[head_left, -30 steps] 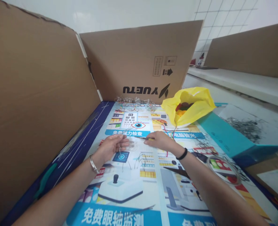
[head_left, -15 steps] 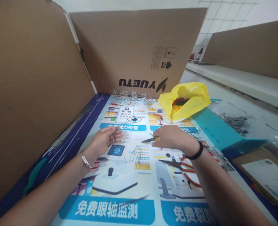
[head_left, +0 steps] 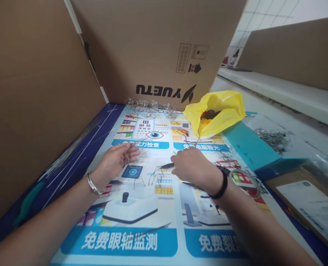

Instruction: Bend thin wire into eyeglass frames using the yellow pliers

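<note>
Palm up, my left hand (head_left: 114, 162) is at the left over the printed sheet (head_left: 177, 207), its fingers loosely curled around thin wire that is hard to make out. My right hand (head_left: 193, 168) is closed on a small black-tipped tool (head_left: 167, 166), which points left. Coloured wires (head_left: 186, 139) stick out just beyond the right knuckles. Between the hands, several thin dark wires (head_left: 158, 175) lie on the sheet. The scissors (head_left: 191, 184) are mostly hidden under my right forearm.
An open yellow bag (head_left: 225, 114) stands at the back right. Tangled wire (head_left: 152, 108) lines the foot of the cardboard wall (head_left: 152, 48). At the right are a turquoise box (head_left: 252, 147), a tape roll (head_left: 248, 183) and a labelled carton (head_left: 308, 199).
The camera view has shifted slightly. My right hand and the tool have moved a little left, and my right forearm now covers most of the scissors.
</note>
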The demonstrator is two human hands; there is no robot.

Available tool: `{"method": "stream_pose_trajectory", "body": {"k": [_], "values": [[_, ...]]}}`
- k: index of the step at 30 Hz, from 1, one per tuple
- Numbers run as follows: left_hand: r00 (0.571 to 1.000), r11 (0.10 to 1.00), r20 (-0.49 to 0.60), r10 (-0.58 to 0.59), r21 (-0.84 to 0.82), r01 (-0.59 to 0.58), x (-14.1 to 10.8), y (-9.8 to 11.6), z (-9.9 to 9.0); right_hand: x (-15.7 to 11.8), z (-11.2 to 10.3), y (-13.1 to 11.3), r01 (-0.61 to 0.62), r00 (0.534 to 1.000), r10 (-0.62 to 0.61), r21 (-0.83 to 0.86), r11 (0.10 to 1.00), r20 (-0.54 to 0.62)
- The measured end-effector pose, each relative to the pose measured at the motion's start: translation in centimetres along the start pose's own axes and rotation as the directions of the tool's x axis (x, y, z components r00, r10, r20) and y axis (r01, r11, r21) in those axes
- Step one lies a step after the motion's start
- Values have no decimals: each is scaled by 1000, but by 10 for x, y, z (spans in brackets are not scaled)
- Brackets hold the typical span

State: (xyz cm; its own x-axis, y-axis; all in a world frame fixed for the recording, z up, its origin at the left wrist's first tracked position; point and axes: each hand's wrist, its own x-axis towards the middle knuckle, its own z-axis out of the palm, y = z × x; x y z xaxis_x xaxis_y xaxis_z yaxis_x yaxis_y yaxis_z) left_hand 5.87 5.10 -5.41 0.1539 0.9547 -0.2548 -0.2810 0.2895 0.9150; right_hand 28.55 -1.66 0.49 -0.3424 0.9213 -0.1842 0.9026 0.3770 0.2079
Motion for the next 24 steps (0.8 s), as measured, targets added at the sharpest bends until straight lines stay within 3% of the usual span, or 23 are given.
{"method": "stream_pose_trajectory", "body": {"k": [5,19,24], "values": [[1000,1000,13,0,-22,1,-1,0,1,-11,4,-10,-1,994,-3,-38,999,-113],[1000,1000,-1,15,-19,-15,0,-1,-1,-3,2,1,2,988,-4,-14,1000,-153],[1000,999,0,21,-26,-21,0,-1,1,-3,2,-2,94,984,-93,2,996,-153]]}}
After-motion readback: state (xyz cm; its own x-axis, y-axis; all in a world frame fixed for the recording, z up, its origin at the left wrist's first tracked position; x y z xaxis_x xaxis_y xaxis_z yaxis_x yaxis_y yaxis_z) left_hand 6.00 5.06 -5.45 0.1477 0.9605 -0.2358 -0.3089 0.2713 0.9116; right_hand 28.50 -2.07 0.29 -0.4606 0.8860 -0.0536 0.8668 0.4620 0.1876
